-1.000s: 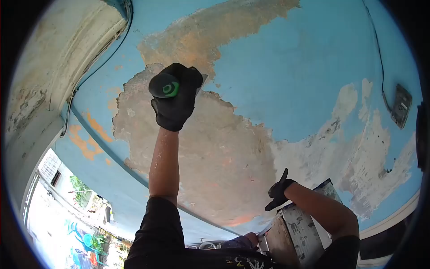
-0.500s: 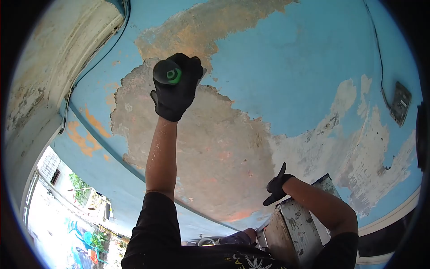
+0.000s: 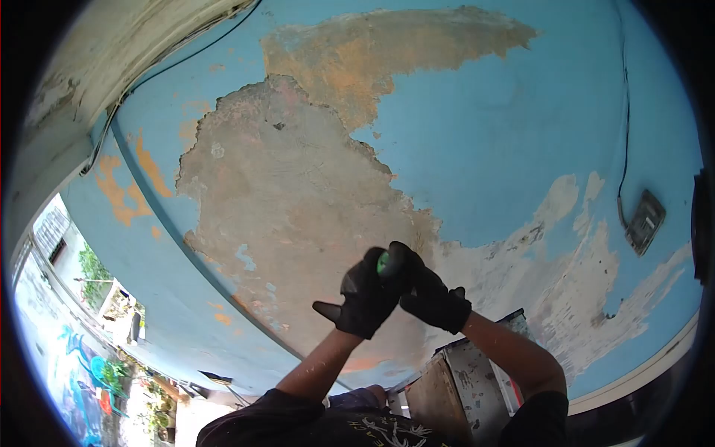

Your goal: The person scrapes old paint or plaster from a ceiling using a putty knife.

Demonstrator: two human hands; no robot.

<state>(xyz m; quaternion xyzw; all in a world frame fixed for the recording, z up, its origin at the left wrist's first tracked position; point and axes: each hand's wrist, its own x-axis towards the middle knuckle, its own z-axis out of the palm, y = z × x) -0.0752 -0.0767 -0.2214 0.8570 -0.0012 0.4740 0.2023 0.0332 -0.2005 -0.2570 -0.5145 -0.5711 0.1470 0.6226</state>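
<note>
Both hands wear black gloves and meet in front of the lower part of the bare wall patch. My left hand (image 3: 366, 298) is closed around a scraper, its thumb sticking out to the left. Only a bit of the scraper's green-marked dark handle (image 3: 383, 263) shows; the blade is hidden. My right hand (image 3: 432, 294) comes in from the right, fingers curled against the scraper and the left hand. Black glove and dark handle blend there, so the exact finger contact is hard to make out. Behind them the wall patch (image 3: 298, 186) shows rough grey-brown plaster with chipped edges.
Blue paint (image 3: 506, 141) surrounds the patch, with whitish scraped areas at right. A switch box (image 3: 645, 222) hangs from a cable on the right. A worn, paint-spotted cabinet (image 3: 477, 380) stands close below my right arm. An opening (image 3: 82, 335) at left shows plants outside.
My left hand has come down from the upper patch with the scraper. My right hand has moved left and up, from open beside the cabinet to meet it. The view has shifted.
</note>
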